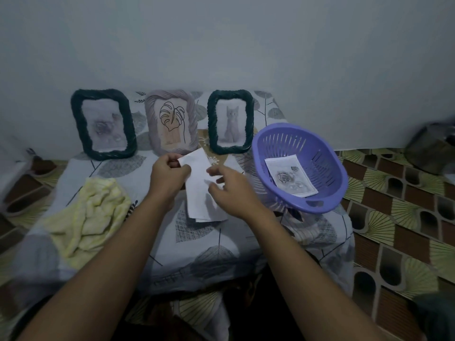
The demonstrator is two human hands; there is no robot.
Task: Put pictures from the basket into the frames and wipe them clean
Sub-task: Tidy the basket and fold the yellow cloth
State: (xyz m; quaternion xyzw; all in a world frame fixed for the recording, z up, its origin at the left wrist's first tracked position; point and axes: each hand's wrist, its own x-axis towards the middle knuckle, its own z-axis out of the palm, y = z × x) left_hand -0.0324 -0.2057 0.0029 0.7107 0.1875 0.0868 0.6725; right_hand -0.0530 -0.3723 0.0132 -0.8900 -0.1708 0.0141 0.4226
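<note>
While left hand (170, 173) pinches the sheets' (199, 201) corner, right hand (231, 190) pinches their edge.

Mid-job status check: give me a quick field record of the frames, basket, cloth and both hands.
frames: three standing at the wall; left dark frame, flower picture; middle pale frame, leaf drawing; right dark frame, cat picture
basket: purple, tilted, one rose picture inside
left hand: pinches top corner of white sheets
right hand: at the sheets' right edge, grip unclear
cloth: yellow, crumpled, left of the hands
</note>
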